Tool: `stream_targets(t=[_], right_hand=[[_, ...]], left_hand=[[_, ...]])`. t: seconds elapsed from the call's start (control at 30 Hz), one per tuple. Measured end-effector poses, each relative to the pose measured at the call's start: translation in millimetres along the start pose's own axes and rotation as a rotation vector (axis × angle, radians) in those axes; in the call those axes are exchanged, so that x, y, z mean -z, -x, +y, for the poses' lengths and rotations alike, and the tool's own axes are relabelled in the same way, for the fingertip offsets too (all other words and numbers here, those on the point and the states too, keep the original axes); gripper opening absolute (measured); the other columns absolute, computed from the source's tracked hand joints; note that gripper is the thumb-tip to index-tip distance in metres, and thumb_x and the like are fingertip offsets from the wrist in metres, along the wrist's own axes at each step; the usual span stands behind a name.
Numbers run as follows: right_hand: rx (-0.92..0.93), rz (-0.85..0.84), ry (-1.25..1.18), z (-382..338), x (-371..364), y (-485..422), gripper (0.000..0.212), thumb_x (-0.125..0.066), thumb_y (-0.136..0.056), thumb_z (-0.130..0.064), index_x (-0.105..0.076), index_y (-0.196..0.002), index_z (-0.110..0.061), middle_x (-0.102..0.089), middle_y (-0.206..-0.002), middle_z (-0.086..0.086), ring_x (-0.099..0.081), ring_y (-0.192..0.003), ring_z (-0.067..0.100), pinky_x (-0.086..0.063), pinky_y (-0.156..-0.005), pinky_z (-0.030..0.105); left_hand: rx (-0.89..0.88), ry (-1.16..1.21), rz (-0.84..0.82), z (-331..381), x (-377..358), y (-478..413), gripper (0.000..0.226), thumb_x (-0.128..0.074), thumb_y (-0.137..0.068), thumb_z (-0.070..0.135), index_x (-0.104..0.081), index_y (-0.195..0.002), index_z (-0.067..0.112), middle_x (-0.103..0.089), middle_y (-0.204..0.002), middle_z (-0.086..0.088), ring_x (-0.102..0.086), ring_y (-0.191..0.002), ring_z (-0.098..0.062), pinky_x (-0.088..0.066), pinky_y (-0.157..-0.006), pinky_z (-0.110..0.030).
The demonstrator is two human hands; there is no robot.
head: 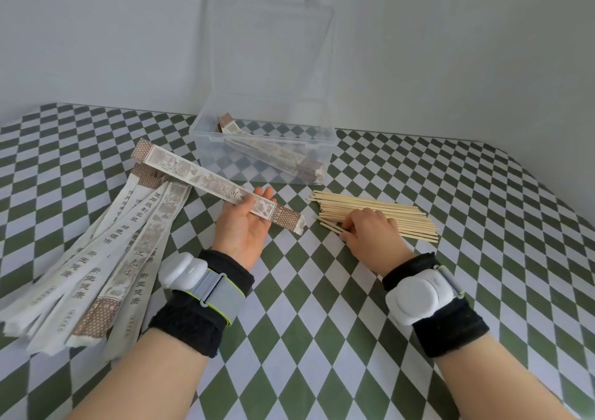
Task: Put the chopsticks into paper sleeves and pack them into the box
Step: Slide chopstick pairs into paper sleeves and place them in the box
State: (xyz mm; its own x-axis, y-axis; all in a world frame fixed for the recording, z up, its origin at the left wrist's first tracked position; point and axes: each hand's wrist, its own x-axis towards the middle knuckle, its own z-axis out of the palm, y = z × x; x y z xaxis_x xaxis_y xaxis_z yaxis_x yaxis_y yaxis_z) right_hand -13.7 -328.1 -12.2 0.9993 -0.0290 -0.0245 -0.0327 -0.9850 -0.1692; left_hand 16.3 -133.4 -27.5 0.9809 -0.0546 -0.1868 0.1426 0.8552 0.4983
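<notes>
My left hand (241,229) lies palm up and holds one printed paper sleeve (199,175), which slants from upper left down to its open end at the right. My right hand (370,236) rests palm down on the near left end of a pile of bare wooden chopsticks (386,208), fingers curled round a couple of sticks. The clear plastic box (206,136) stands behind both hands with its lid (267,49) raised. Sleeved chopsticks (273,155) lie slantwise inside it.
A fanned heap of empty paper sleeves (112,242) covers the left of the green and white checked tablecloth (306,323). A pale wall rises just behind the box. Both wrists carry black bands with white devices.
</notes>
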Motion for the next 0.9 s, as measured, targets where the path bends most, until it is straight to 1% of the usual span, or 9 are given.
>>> stream_targets(t=[0.07, 0.13, 0.23, 0.47, 0.53, 0.6, 0.67, 0.77, 0.9], right_hand=[[-0.013, -0.083, 0.057, -1, 5, -1, 0.021, -0.046, -0.094, -0.029, -0.055, -0.106, -0.014, -0.057, -0.102, 0.004, -0.051, -0.093, 0.02, -0.041, -0.09, 0.034], [-0.03, -0.135, 0.08, -3, 6, 0, 0.023, -0.044, -0.095, -0.027, -0.054, -0.108, -0.011, -0.058, -0.1, 0.006, -0.053, -0.089, 0.02, -0.046, -0.084, 0.032], [-0.014, -0.145, 0.096, -6, 5, 3, 0.024, -0.041, -0.096, -0.021, -0.05, -0.112, -0.006, -0.055, -0.102, 0.009, -0.051, -0.091, 0.021, -0.046, -0.08, 0.03], [0.059, 0.085, -0.023, -8, -11, 11, 0.014, -0.035, -0.097, -0.013, -0.042, -0.107, -0.007, -0.053, -0.099, 0.009, -0.045, -0.084, 0.02, -0.04, -0.075, 0.029], [0.085, 0.16, -0.088, -5, -18, 15, 0.013, -0.032, -0.098, -0.017, -0.041, -0.101, -0.009, -0.053, -0.094, 0.007, -0.047, -0.081, 0.021, -0.04, -0.072, 0.03], [0.128, 0.192, -0.124, -4, -22, 16, 0.015, -0.03, -0.099, -0.02, -0.041, -0.1, -0.011, -0.048, -0.091, 0.003, -0.047, -0.08, 0.02, -0.04, -0.071, 0.03], [0.17, 0.18, -0.138, -6, -23, 17, 0.016, -0.031, -0.098, -0.02, -0.043, -0.104, -0.012, -0.046, -0.095, 0.001, -0.046, -0.083, 0.019, -0.039, -0.074, 0.028], [0.262, 0.16, -0.131, -6, -24, 19, 0.019, -0.037, -0.097, -0.022, -0.05, -0.107, -0.013, -0.047, -0.102, 0.002, -0.045, -0.091, 0.019, -0.038, -0.081, 0.029], [0.334, 0.09, -0.183, -2, -24, 24, 0.015, -0.045, -0.094, -0.025, -0.052, -0.103, -0.015, -0.042, -0.1, -0.003, -0.038, -0.092, 0.015, -0.033, -0.084, 0.026]], left_hand=[[0.015, 0.001, -0.009, 0, 0, 1, 0.029, -0.038, -0.098, 0.005, -0.04, -0.122, 0.021, -0.052, -0.102, -0.008, -0.058, -0.105, -0.024, -0.049, -0.084, -0.039], [0.026, 0.018, -0.003, 0, 0, 1, 0.031, -0.039, -0.099, 0.008, -0.037, -0.126, 0.022, -0.05, -0.101, -0.009, -0.058, -0.105, -0.024, -0.049, -0.085, -0.041], [0.026, 0.025, 0.031, -1, 1, 0, 0.023, -0.04, -0.099, 0.011, -0.035, -0.121, 0.018, -0.05, -0.093, -0.007, -0.06, -0.097, -0.023, -0.05, -0.079, -0.04], [0.029, 0.016, 0.066, -2, 3, -6, 0.006, -0.039, -0.1, 0.011, -0.043, -0.1, 0.016, -0.049, -0.085, -0.005, -0.059, -0.087, -0.019, -0.049, -0.081, -0.038], [0.034, 0.017, 0.053, -2, 4, -7, 0.01, -0.039, -0.099, 0.007, -0.043, -0.103, 0.015, -0.049, -0.087, -0.005, -0.058, -0.088, -0.019, -0.049, -0.079, -0.038], [0.026, -0.01, 0.03, -2, 4, -6, 0.031, -0.039, -0.097, 0.001, -0.04, -0.124, 0.016, -0.048, -0.091, -0.007, -0.057, -0.09, -0.02, -0.049, -0.081, -0.038], [0.011, -0.036, 0.019, -2, 4, -5, 0.054, -0.04, -0.096, -0.002, -0.023, -0.144, 0.012, -0.047, -0.096, -0.008, -0.056, -0.093, -0.02, -0.049, -0.084, -0.038], [0.001, -0.037, 0.026, -2, 4, -6, 0.06, -0.04, -0.095, -0.004, -0.016, -0.147, 0.012, -0.048, -0.096, -0.008, -0.056, -0.093, -0.02, -0.048, -0.086, -0.039], [-0.003, 0.001, 0.076, -1, 5, -6, 0.041, -0.04, -0.095, -0.005, -0.034, -0.13, 0.013, -0.048, -0.092, -0.008, -0.057, -0.091, -0.02, -0.047, -0.092, -0.039]])
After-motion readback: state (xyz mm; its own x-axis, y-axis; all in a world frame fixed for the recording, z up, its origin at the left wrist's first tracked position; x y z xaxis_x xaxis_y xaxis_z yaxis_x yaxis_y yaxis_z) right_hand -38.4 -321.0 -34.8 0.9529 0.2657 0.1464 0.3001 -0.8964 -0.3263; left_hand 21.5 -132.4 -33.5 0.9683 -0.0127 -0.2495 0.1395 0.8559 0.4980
